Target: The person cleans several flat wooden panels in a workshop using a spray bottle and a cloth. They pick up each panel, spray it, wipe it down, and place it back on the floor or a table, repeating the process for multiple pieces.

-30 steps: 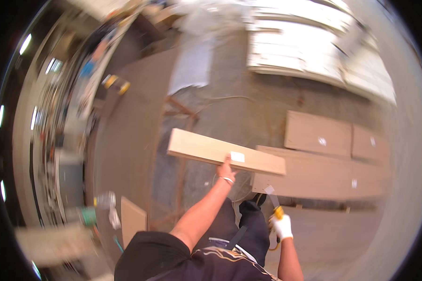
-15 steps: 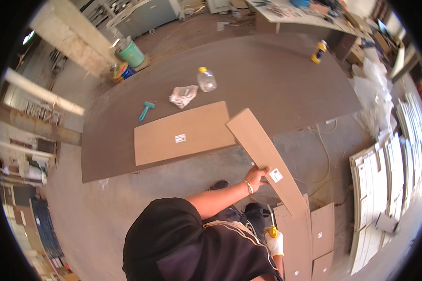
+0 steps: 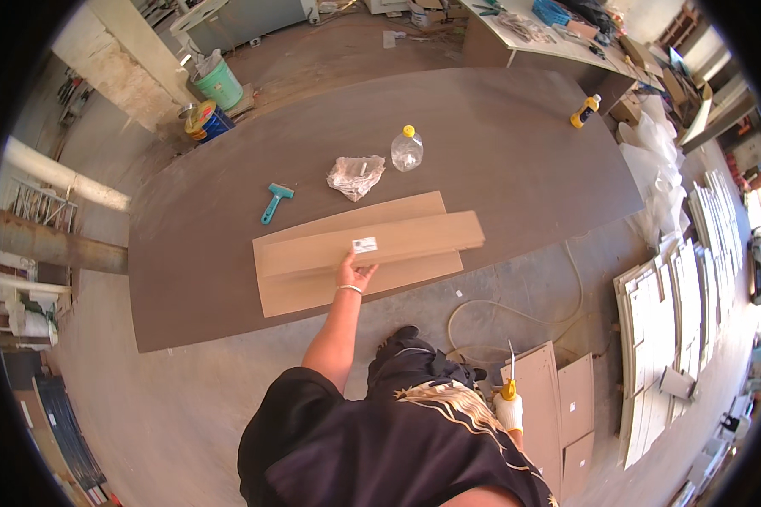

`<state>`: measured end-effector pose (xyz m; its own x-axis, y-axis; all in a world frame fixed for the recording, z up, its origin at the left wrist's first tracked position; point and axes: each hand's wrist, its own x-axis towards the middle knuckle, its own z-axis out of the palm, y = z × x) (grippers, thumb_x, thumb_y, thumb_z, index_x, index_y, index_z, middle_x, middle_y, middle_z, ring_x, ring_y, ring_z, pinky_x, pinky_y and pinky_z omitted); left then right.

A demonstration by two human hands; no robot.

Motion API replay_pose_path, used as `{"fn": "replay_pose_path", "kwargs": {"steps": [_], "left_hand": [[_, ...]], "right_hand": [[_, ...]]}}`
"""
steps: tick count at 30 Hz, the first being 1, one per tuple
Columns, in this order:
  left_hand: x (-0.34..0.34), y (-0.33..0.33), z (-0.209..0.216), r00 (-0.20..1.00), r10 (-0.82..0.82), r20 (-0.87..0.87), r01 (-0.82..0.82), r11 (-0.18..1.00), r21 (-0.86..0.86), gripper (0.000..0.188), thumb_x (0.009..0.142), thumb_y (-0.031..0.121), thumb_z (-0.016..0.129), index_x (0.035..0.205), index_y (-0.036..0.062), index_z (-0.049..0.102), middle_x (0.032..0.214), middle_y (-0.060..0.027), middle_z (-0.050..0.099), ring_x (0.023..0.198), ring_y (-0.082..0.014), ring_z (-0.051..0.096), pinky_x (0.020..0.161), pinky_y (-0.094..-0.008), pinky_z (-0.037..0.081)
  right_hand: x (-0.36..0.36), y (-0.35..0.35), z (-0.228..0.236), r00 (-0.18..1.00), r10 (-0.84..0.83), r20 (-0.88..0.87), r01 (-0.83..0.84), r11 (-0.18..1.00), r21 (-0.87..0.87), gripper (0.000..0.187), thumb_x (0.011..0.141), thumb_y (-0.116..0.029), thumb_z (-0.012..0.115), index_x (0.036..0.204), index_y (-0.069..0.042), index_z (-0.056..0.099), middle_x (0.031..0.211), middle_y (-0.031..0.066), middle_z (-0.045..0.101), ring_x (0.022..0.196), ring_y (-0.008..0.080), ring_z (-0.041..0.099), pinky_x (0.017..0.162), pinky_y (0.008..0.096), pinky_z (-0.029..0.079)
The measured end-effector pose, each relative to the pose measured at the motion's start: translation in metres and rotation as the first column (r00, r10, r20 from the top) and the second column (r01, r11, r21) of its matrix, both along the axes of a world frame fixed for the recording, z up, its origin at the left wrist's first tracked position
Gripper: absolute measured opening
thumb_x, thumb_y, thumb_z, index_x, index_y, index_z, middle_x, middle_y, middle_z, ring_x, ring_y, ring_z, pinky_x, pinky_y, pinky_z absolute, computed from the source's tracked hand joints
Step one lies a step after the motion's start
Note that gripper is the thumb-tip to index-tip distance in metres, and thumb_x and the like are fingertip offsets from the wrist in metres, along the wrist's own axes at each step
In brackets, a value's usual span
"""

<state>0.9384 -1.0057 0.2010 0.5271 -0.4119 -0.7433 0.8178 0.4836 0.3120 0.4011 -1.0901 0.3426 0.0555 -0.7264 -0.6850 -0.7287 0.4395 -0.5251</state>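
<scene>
My bare left hand (image 3: 353, 277) grips the near edge of a long, narrow brown board (image 3: 423, 237) bearing a white label. This board lies crosswise over a wider brown panel (image 3: 300, 302) on the dark tabletop (image 3: 196, 283); its right end is slightly blurred, and I cannot tell whether it touches the panel. Low at my right side, my right hand (image 3: 508, 414), in a white glove, is closed round a yellow-handled tool (image 3: 508, 389) with a long thin metal blade pointing up. Beyond the panel are a teal scraper-like tool (image 3: 276, 204), a crumpled pale wrapping (image 3: 355, 178) and a clear yellow-capped bottle (image 3: 407, 153).
A yellow bottle (image 3: 585, 111) stands at the table's far right. Brown panels (image 3: 536, 380) lean beside my right hand. Stacks of white boards (image 3: 651, 338) stand farther right, and a hose (image 3: 516, 319) curls over the floor. Green and blue buckets (image 3: 221, 84) sit beyond the table's left end.
My left hand has swung the narrow board left, from beyond the table's front edge to over the wider panel, turning it from steep to nearly level. My right hand still holds the yellow-handled tool.
</scene>
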Motion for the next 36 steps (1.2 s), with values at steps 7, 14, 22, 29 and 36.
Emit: {"fn": "replay_pose_path", "kwargs": {"steps": [7,14,22,29,36], "left_hand": [[0.024,0.004,0.009,0.998,0.047,-0.032,-0.045,0.997,0.064,0.046,0.090,0.025,0.074,0.130,0.0093,0.057,0.128,-0.0151,0.058,0.122,-0.0332,0.056,0.094,-0.0611,0.055],[-0.067,-0.135,0.009,0.981,-0.061,-0.182,0.044,0.994,-0.098,0.042,0.093,0.027,0.071,0.131,0.0134,0.058,0.126,-0.0122,0.064,0.117,-0.0337,0.061,0.097,-0.0626,0.052],[-0.176,-0.375,0.000,0.947,-0.140,-0.288,0.141,0.990,-0.016,0.066,0.089,0.039,0.074,0.142,0.0115,0.046,0.132,-0.0151,0.055,0.122,-0.0338,0.057,0.097,-0.0522,0.056],[-0.223,-0.511,-0.048,0.980,-0.168,-0.106,0.170,0.985,0.006,0.073,0.086,0.040,0.077,0.144,0.0135,0.043,0.119,-0.0165,0.060,0.076,-0.0349,0.068,0.079,-0.0504,0.064],[-0.219,-0.517,-0.060,0.624,-0.774,0.105,0.654,0.591,0.471,0.052,0.097,0.037,0.060,0.129,-0.0035,0.053,0.120,-0.0236,0.066,0.105,-0.0392,0.068,0.087,-0.0526,0.060]], "right_hand": [[-0.014,0.000,-0.019,0.997,-0.037,-0.066,0.035,0.999,-0.034,0.022,0.085,-0.016,0.063,0.098,-0.003,0.074,0.066,0.0083,0.065,0.050,0.0175,0.061,0.045,0.0342,0.047],[-0.005,0.007,0.002,0.988,-0.150,0.045,0.150,0.989,0.009,0.029,0.085,-0.014,0.060,0.108,-0.005,0.074,0.069,0.0075,0.067,0.051,0.0176,0.061,0.047,0.0344,0.047],[-0.065,0.058,0.001,0.909,-0.416,-0.010,0.415,0.908,-0.061,0.025,0.087,-0.016,0.060,0.105,-0.007,0.075,0.064,0.0078,0.065,0.049,0.0176,0.060,0.046,0.0351,0.046],[-0.148,0.091,0.006,0.742,-0.670,0.026,0.661,0.738,0.140,0.028,0.084,0.001,0.056,0.108,0.002,0.070,0.085,0.0110,0.071,0.056,0.0139,0.058,0.050,0.0284,0.047],[-0.247,0.038,-0.001,0.657,-0.752,0.060,0.712,0.644,0.279,0.026,0.083,-0.002,0.054,0.102,-0.001,0.071,0.079,0.0095,0.072,0.052,0.0143,0.061,0.044,0.0294,0.045]]}}
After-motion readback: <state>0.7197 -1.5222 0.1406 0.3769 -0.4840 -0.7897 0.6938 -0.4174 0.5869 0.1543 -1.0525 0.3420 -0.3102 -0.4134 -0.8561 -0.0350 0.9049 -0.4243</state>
